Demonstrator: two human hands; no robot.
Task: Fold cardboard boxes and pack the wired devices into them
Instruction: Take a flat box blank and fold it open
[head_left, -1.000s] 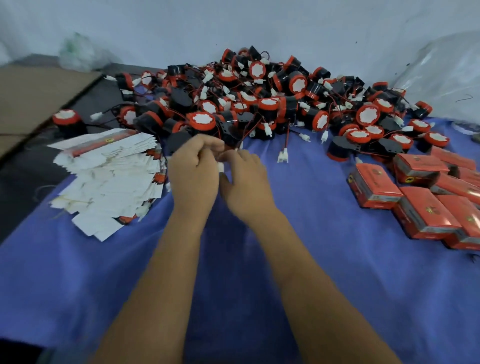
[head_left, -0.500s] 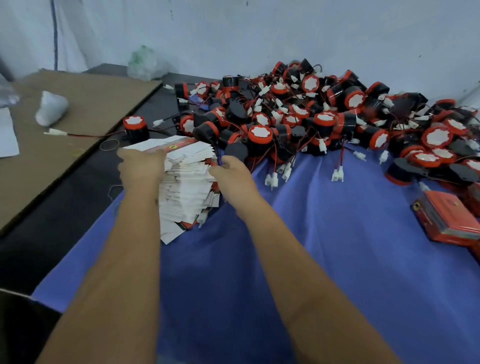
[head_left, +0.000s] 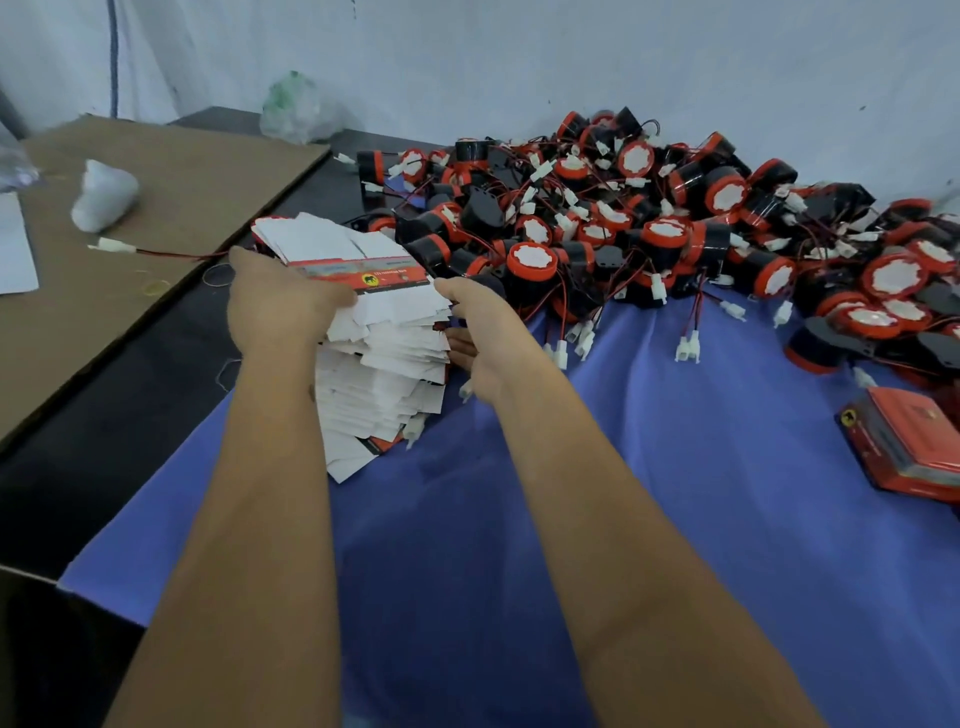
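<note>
The left hand (head_left: 283, 306) pinches the top flat box (head_left: 363, 270) at its left end, lifting it off the stack of flat boxes (head_left: 384, 364); the right hand (head_left: 480, 332) curls against the stack's right side. Behind lies the heap of wired devices (head_left: 623, 223) on the blue-clothed tabletop (head_left: 675, 493), with a folded red box (head_left: 904, 447) at right.

A matt blue cloth (head_left: 675, 493) with soft creases covers the table's near part. The flat box blanks (head_left: 384, 358) on the left are thin white card, one with a printed red face. The devices (head_left: 623, 218) at the far side look like black and red plastic. A matt brown cardboard sheet (head_left: 171, 197) lies far left.
</note>
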